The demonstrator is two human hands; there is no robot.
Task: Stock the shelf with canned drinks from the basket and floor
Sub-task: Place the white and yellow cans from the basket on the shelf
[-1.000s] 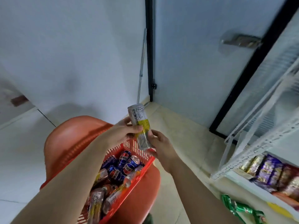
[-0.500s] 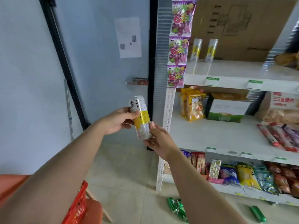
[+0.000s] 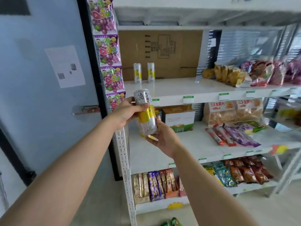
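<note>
Grape candy bags (image 3: 106, 51) hang down the shelf post at about 10 o'clock. Left hand (image 3: 124, 114) has thumb and fingers wrapped round the top half of a white-and-yellow can (image 3: 147, 115), held a bit tilted in front of the shelf (image 3: 179, 88). Right hand (image 3: 166, 139) cups the can's bottom, fingers curled under it. Two matching cans (image 3: 137, 73) stand side by side on the upper board at 12 o'clock from it, with snack bags (image 3: 244, 75) off at 2 o'clock.

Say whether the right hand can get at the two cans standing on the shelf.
Likely not freely: right hand and left hand both grip the held can, though nothing blocks the two cans.
</note>
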